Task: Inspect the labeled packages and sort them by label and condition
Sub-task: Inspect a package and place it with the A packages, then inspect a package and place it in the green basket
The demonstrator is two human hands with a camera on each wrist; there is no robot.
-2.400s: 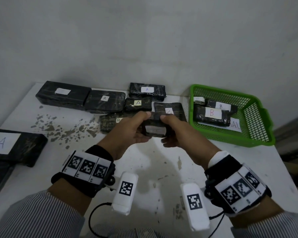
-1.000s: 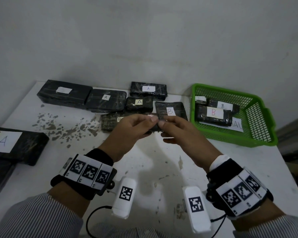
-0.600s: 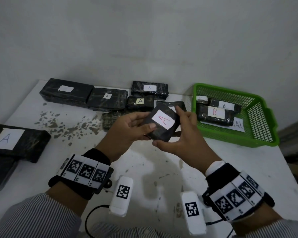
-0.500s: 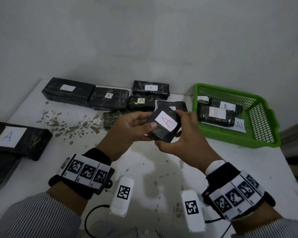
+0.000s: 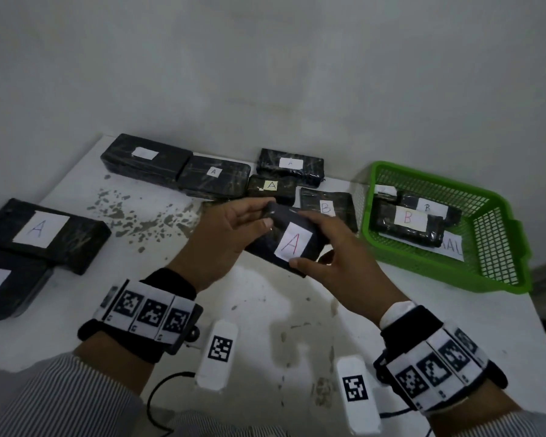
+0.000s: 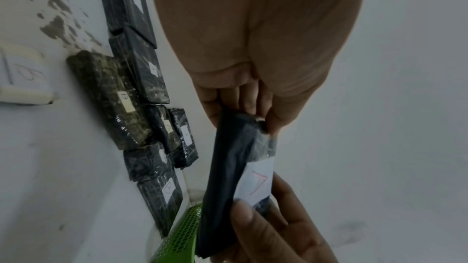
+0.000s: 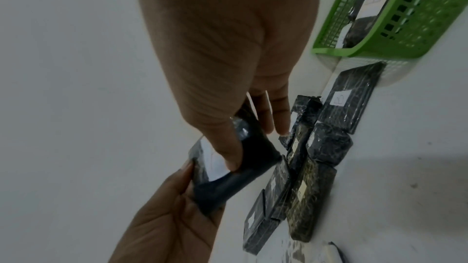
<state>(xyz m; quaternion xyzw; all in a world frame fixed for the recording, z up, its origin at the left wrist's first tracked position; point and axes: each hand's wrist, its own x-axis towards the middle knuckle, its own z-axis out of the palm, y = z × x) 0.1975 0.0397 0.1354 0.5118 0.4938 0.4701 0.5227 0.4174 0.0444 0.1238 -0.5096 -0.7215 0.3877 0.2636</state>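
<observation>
Holding a black wrapped package [image 5: 284, 241] up off the tabletop [image 5: 265, 310], both hands share the work: the left hand [image 5: 221, 244] pinches its far end with thumb above and fingers below, and the right hand [image 5: 338, 263] clamps the near end, thumb on the lower corner, fingers curled over the top edge. A white paper label [image 5: 293, 241] with a red A faces up. The right fingers hide part of the package's far edge, and its underside is out of view. In the left wrist view the film at the pinched corner [image 6: 262, 127] looks ragged, though blur keeps that uncertain.

Behind the hands lie more flat, glossy, film-wrapped blocks. A long block [image 5: 145, 162] carries a label whose letter cannot be read. Next come a block marked A [image 5: 215, 179], a smaller one with a yellowish A tag [image 5: 271, 188], and another A block [image 5: 290, 167] by the wall. A B block [image 5: 328, 206] is partly covered by the right hand. A brownish block shows only in the wrist views [image 6: 111, 97].

The green mesh basket [image 5: 498, 234] holds two B blocks [image 5: 407, 225], a third mostly hidden, and a sheet whose writing is cut off. At the left edge sit a large A block [image 5: 44, 234] and a cropped B block [image 5: 10, 285]. The white tabletop is chipped and speckled.
</observation>
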